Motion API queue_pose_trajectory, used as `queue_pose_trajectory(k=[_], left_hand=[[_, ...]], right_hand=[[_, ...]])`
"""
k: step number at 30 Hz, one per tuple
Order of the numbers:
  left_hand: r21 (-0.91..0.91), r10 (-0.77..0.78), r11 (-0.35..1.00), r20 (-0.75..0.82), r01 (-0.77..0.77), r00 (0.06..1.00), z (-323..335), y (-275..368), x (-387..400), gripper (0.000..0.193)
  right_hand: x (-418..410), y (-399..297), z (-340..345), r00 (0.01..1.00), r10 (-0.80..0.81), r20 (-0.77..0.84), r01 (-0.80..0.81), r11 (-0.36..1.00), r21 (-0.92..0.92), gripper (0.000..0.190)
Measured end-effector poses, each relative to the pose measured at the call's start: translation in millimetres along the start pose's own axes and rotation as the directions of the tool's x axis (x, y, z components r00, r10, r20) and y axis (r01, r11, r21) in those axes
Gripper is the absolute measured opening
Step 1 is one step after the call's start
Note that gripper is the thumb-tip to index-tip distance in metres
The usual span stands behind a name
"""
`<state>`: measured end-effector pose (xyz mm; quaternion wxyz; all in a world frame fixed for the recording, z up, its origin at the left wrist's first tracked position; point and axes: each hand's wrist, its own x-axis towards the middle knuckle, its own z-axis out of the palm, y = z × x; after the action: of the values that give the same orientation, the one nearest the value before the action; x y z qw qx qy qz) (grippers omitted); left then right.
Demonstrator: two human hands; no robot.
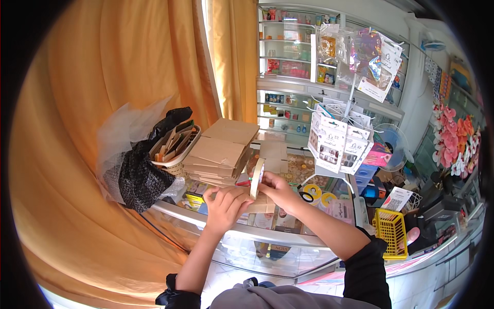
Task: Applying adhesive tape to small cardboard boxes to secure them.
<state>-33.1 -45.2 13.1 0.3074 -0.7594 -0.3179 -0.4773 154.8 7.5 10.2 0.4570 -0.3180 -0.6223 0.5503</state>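
Observation:
A roll of pale adhesive tape (pixel 257 178) stands on edge in my right hand (pixel 277 190), gripped between thumb and fingers. My left hand (pixel 228 204) is bent over at the roll's lower left side, its fingertips by the tape's bottom edge. Whether they pinch the tape's end is hidden. Beneath both hands lies a small brown cardboard box (pixel 266 205) on the glass display counter (pixel 278 236). Just beyond my left hand rises a stack of flattened cardboard boxes (pixel 216 150).
Left of the stack are a filled basket (pixel 173 164) and black bubble wrap (pixel 142 174). A rack of press-on nail packs (pixel 332 141) stands on the right, near yellow-labelled rolls (pixel 312 191). Farther right is a yellow plastic basket (pixel 390 233). An orange curtain (pixel 96 77) hangs at the left.

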Motion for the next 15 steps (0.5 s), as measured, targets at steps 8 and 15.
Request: queue_pose_trajectory(k=[8,15], left_hand=[[-0.017,-0.013,1.0,-0.046,0.012,0.999,0.8,2.4,0.2,0.027],[-0.101,-0.077,0.992,-0.059,0.071,0.995,2.8,0.8,-4.0,0.026]], right_hand=[[-1.5,-1.8,1.9,1.0,-0.009,-0.003,0.009,1.0,0.004,0.026],[-0.2,-0.2,0.9,1.0,-0.021,-0.015,0.021,1.0,-0.013,0.027]])
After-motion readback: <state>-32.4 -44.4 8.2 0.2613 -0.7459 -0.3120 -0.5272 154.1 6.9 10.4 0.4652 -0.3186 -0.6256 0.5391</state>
